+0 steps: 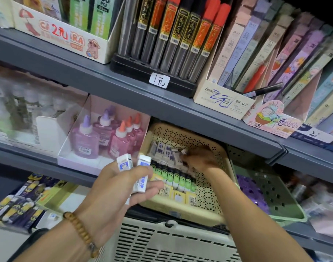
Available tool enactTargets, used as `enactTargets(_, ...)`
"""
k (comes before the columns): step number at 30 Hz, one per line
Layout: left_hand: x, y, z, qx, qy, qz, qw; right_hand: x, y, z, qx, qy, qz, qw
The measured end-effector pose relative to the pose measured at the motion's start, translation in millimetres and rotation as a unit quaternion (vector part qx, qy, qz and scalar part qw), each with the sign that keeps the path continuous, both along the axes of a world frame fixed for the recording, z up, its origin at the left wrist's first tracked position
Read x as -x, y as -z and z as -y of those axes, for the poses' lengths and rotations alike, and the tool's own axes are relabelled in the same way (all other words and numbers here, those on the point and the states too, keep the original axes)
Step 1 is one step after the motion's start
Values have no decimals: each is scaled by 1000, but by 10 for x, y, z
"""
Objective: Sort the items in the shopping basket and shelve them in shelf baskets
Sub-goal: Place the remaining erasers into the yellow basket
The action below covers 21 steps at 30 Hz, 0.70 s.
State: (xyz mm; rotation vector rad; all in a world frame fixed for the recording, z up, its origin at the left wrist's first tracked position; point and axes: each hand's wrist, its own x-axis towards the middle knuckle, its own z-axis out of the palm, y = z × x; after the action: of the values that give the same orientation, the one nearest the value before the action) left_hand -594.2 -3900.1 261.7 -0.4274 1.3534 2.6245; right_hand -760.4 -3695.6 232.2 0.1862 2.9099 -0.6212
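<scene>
Nearest, the slotted shopping basket (167, 242) is sitting below the beige basket (226, 163). The left hand (122, 186) is gripping two white, blue-labelled erasers (141, 174), standing upright, before it. The right hand (197, 159), inside, is pinching another eraser (183, 152).

Beige perforated shelf basket (209, 142) tilted forward, erasers in rows inside. Two white-blue erasers (135, 173) upright just left of it. Cream slotted shopping basket (161, 241) below it.
</scene>
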Motion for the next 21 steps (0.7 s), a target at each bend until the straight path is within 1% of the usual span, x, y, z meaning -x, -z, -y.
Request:
enactTargets(2, -5, -4, -2, 12, -2, -3, 1000, 20, 37, -33, 12, 13, 3, 1000)
enactTargets(6, -15, -13, 12, 56, 3, -1, 998, -12, 21, -58, 98, 4, -5, 995)
enactTargets(8, -22, -23, 9, 75, -1, -7, 997, -98, -64, -39, 112, 32, -56, 992)
enactTargets(9, -25, -25, 8, 82, -2, -10, 997, -196, -144, 1, 150, 45, -82, 984)
enactTargets(10, -27, -28, 4, 90, -1, -12, 996, -325, -238, 67, 223, 42, -83, 970)
enactTargets(11, -24, -31, 1, 99, 2, -15, 995, -474, -330, 138, 301, 14, -59, 952)
enactTargets(12, -26, -34, -1, 110, 6, -18, 994, -635, -408, 210, 350, -37, -26, 936)
enactTargets(14, -10, -27, -2, 135, 20, -27, 990, -937, -513, 354, 372, -149, 32, 916)
enactTargets(15, -14, -29, 2, 149, 30, -34, 988, -1051, -545, 417, 375, -189, 52, 906)
enactTargets(17, -34, -37, 4, 175, 55, -46, 982, -1156, -578, 496, 377, -217, 67, 898)
enactTargets(19, -67, -43, 10, 193, 87, -53, 976, -1172, -609, 511, 382, -217, 70, 896)
enactTargets(21, -82, -50, 29, 183, 116, -50, 975, -1163, -633, 491, 404, -201, 76, 889)
